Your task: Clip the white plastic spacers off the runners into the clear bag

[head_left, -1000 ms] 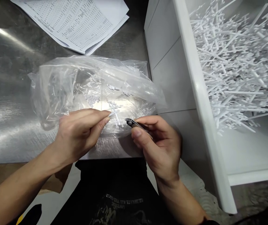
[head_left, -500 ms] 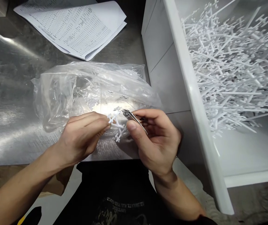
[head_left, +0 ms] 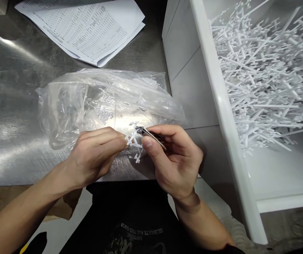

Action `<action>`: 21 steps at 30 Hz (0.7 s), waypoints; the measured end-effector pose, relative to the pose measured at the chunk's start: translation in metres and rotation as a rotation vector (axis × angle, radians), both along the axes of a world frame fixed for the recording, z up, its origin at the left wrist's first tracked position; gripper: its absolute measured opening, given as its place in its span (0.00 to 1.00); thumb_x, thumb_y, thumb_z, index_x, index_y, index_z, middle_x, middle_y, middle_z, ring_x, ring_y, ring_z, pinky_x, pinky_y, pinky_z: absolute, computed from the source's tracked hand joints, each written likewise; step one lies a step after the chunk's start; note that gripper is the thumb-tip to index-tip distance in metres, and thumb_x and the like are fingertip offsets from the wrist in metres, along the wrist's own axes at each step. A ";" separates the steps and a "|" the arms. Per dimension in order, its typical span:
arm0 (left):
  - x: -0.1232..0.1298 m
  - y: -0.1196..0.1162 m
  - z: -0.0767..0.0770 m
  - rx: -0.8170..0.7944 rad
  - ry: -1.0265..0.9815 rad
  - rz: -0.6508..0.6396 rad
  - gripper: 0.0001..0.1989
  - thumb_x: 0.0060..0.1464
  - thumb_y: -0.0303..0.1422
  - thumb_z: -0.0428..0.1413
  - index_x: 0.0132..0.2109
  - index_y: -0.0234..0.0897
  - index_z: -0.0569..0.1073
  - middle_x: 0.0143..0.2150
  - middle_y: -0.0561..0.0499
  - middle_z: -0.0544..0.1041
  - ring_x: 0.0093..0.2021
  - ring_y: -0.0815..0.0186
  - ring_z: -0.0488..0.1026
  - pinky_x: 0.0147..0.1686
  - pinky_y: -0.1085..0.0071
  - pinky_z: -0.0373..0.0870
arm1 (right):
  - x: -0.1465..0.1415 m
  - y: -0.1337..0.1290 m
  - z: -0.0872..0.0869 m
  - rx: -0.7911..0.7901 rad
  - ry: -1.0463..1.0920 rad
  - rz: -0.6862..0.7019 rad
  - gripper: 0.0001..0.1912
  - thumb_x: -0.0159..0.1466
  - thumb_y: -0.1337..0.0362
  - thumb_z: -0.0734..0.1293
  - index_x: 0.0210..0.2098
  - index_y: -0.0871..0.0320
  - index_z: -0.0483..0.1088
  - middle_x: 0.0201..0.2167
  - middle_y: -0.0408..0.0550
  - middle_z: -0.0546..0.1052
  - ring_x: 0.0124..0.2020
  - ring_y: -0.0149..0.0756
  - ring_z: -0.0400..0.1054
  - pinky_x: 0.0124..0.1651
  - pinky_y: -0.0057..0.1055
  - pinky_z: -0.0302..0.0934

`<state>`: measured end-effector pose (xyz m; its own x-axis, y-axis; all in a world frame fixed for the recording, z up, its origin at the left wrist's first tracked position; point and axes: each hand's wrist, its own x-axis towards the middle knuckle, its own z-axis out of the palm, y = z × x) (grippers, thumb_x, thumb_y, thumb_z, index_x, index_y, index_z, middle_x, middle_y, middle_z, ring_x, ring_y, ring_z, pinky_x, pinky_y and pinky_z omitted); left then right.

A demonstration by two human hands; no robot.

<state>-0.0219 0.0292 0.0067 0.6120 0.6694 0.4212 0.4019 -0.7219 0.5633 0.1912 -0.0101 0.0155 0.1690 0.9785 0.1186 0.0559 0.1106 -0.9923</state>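
Note:
My left hand (head_left: 97,151) pinches a small branched white plastic piece (head_left: 135,141), which sticks out to the right of the fingertips. Between the thumb and fingers of my right hand (head_left: 174,155) is a metal nail clipper (head_left: 151,135); its jaws touch or nearly touch the upper part of the white piece. Both hands are over the front part of a clear plastic bag (head_left: 66,106) lying on the metal table (head_left: 8,116). Tiny grey-white bits (head_left: 105,113) show on or in the bag.
Printed paper sheets (head_left: 88,31) lie folded behind the bag. On the right stands a white bin (head_left: 220,95) with a high wall, heaped with branched white plastic pieces (head_left: 270,81). A brown paper or cardboard item (head_left: 0,203) is below the table edge.
The clipper jaws have shifted slightly down and left against the white piece, whose branches now sit at a different angle. The whole view has moved a little.

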 end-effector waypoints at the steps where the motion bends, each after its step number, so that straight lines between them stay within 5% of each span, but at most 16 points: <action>1: 0.001 0.000 0.001 -0.009 0.002 0.001 0.10 0.72 0.22 0.55 0.47 0.43 0.77 0.35 0.54 0.81 0.35 0.67 0.80 0.36 0.69 0.78 | 0.000 0.000 -0.001 -0.002 -0.006 -0.005 0.04 0.72 0.64 0.79 0.44 0.51 0.82 0.30 0.41 0.83 0.28 0.33 0.76 0.31 0.31 0.73; 10: 0.009 0.004 0.006 -0.030 0.045 0.030 0.07 0.76 0.26 0.56 0.49 0.39 0.80 0.36 0.54 0.84 0.35 0.70 0.80 0.38 0.72 0.76 | 0.002 0.009 -0.002 -0.184 0.145 0.001 0.06 0.71 0.61 0.78 0.40 0.54 0.79 0.28 0.41 0.82 0.28 0.34 0.78 0.33 0.31 0.75; 21: 0.008 0.002 0.004 -0.023 0.070 0.050 0.12 0.77 0.26 0.54 0.40 0.39 0.74 0.32 0.55 0.77 0.32 0.70 0.74 0.36 0.71 0.72 | 0.001 0.005 0.008 -0.091 0.127 0.072 0.09 0.66 0.64 0.83 0.39 0.52 0.81 0.24 0.38 0.80 0.21 0.29 0.70 0.22 0.26 0.67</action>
<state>-0.0138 0.0315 0.0108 0.6046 0.7090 0.3631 0.4762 -0.6871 0.5487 0.1919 -0.0051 0.0235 0.1065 0.9943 0.0114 -0.0752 0.0195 -0.9970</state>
